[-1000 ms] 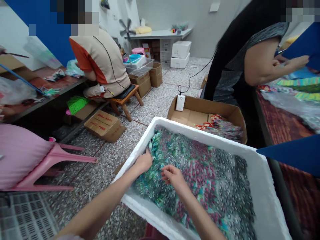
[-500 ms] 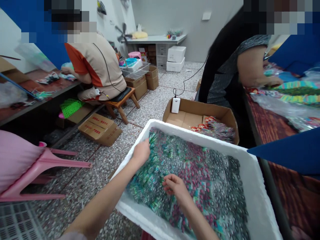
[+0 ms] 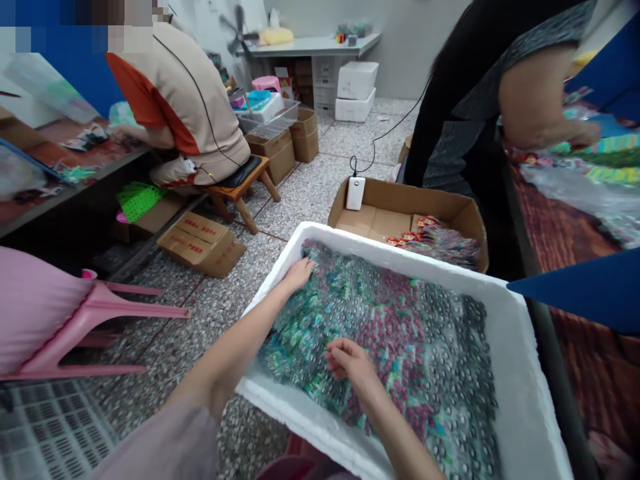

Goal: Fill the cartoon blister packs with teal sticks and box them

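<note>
A white foam box (image 3: 523,373) stands in front of me, holding a dense layer of small shiny pieces (image 3: 380,313) in green, pink and dark grey, seemingly with clear wrapping. Their exact kind is too small to make out. My left hand (image 3: 300,273) is at the far left corner of the box, its fingers together and down against the green pieces. Over the middle of the layer is my right hand (image 3: 350,363), with fingers curled and thumb drawn in. Whatever lies between the fingertips of either hand is hidden or too small to name.
Beyond the foam box sits an open cardboard box (image 3: 373,220) with a white power bank (image 3: 355,193) and red-topped items. A pink chair (image 3: 100,307) stands left. One person (image 3: 190,100) sits at the left bench; another (image 3: 540,87) works at the right table.
My left hand has moved away along the box's left wall, to the far corner, lower against the pieces. My right hand stays over the middle, fingers still curled. The view has tilted down slightly.
</note>
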